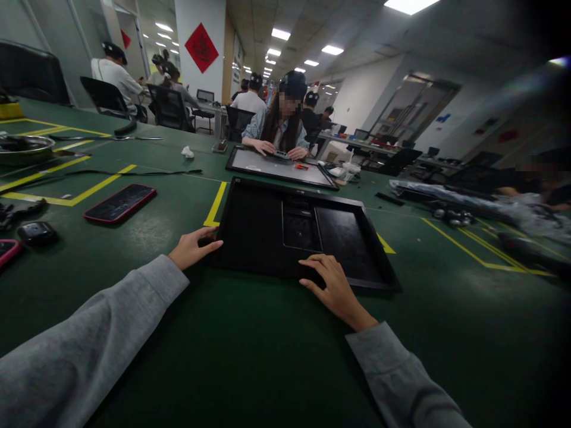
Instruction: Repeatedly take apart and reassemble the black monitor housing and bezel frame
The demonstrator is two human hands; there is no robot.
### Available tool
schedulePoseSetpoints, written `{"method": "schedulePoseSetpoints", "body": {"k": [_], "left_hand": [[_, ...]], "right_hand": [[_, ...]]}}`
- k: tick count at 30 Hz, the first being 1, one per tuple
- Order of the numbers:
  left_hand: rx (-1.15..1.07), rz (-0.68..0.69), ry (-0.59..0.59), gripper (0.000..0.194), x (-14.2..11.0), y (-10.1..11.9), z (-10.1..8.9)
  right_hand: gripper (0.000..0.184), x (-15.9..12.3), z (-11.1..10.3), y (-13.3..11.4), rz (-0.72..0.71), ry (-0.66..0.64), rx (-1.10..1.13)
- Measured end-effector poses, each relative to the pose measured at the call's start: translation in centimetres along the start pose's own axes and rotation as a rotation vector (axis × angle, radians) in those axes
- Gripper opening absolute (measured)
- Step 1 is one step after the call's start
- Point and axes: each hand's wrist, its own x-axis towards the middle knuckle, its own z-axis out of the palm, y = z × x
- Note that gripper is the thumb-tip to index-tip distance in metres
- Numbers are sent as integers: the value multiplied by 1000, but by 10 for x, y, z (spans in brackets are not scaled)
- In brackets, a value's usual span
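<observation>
A shallow black plastic housing (259, 226), like the back cover of a screen, lies flat on the green table with a recessed compartment near its middle. My left hand (194, 246) is at its left edge, thumb and fingers apart, the tips touching the side or very close to it. Over the front rim is my right hand (330, 285), its fingers spread in a loose curve and the thumb low by the edge. Neither hand is closed around anything visible. Beyond the housing lies a flat panel (267, 166) with a dark frame.
Across the table (250, 351) a person (285, 119) holds a small grey part above the panel. To the left lie a red-cased phone (120, 203), a black case (38, 233) and a metal bowl (27, 150). Plastic-wrapped parts (468, 202) occupy the right side.
</observation>
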Motion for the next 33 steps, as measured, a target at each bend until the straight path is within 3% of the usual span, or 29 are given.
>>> {"method": "schedulePoseSetpoints", "body": {"k": [8, 14, 19, 27, 33], "left_hand": [[43, 17, 2, 77, 1, -2, 2], [111, 1, 78, 78, -5, 9, 1], [144, -46, 164, 73, -6, 14, -13], [133, -177, 256, 70, -2, -11, -47], [119, -172, 207, 79, -1, -31, -59]], "right_hand": [[41, -1, 3, 2, -2, -29, -93], [39, 0, 4, -5, 27, -38, -173], [42, 2, -1, -10, 10, -60, -219], [51, 3, 1, -5, 52, -54, -233], [55, 1, 3, 14, 115, -7, -201]]}}
